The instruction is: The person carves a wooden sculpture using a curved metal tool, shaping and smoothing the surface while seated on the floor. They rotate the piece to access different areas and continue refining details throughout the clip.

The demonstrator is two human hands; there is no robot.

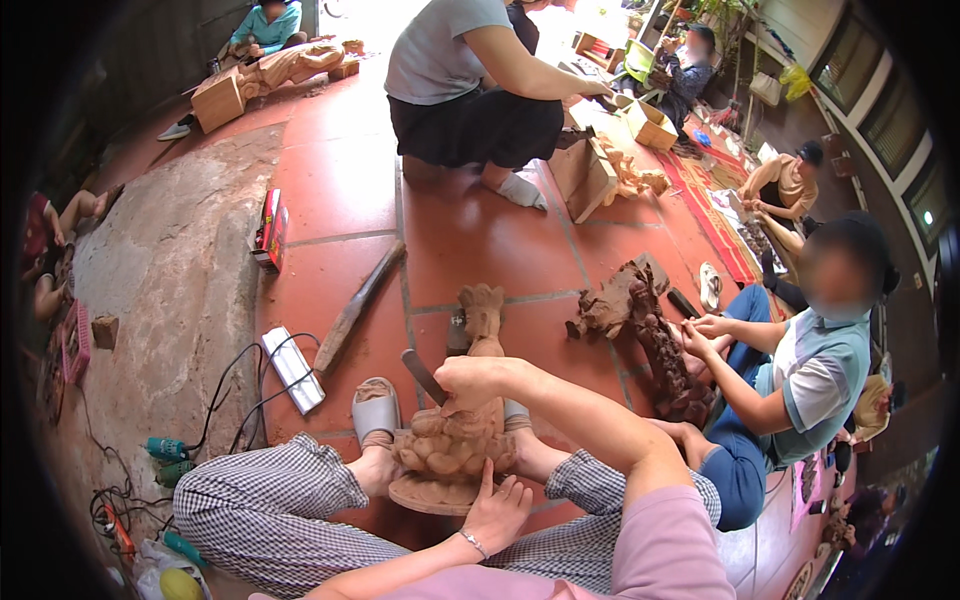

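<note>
A carved wooden statue point(455, 445) stands upright between my feet, with a crowned top point(482, 305) and a petalled lower part above a round base point(433, 493). My right hand point(468, 382) is closed at the statue's middle, hiding part of it. From that fist sticks out a dark, flat, slightly curved strip point(424, 377); whether it is a blade or an abrasive strip I cannot tell. My left hand point(497, 516), below a bracelet at the wrist, rests against the lower petals with its index finger stretched out along them.
A wooden mallet-like club point(362, 305) and a white power strip point(292, 370) with cables lie on the tiles at left. A red box point(268, 232) stands beyond. At right a seated co-worker point(820, 370) handles a dark carving point(662, 350). Another person point(470, 80) squats ahead near a wooden block point(582, 180).
</note>
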